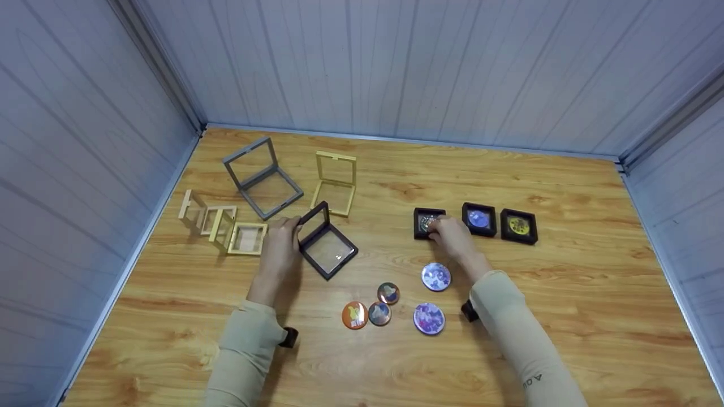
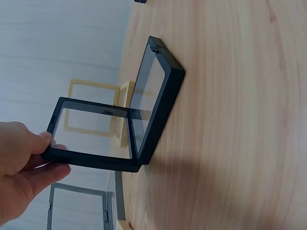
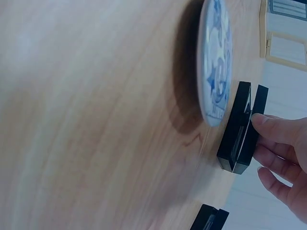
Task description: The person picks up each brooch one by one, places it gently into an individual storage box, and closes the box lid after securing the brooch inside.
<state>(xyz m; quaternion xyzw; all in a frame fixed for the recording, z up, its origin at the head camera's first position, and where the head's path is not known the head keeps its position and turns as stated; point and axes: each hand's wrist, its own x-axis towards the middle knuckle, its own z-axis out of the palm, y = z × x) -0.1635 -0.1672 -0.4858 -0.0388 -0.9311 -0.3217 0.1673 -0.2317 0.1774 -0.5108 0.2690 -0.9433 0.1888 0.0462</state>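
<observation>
My left hand (image 1: pixel 289 227) pinches the raised lid (image 2: pixel 91 136) of an open black frame box (image 1: pixel 326 242) with clear film, thumb on top and fingers underneath. Its base (image 2: pixel 160 91) lies flat on the wooden table. My right hand (image 1: pixel 436 227) holds a small black box (image 1: pixel 425 220) with a badge inside, and its fingertips (image 3: pixel 268 125) press on the box's (image 3: pixel 239 128) edge. A blue-and-white badge (image 3: pixel 216 62) lies just in front of that hand, the same badge (image 1: pixel 436 276) near my right wrist.
Two more black boxes (image 1: pixel 479 219) (image 1: pixel 518 226) with badges sit to the right. Several loose badges (image 1: pixel 380 308) lie near me. A grey frame (image 1: pixel 261 178), a yellow frame (image 1: pixel 335 182) and two cream frames (image 1: pixel 226 229) stand open at the left. Walls enclose the table (image 1: pixel 594 294).
</observation>
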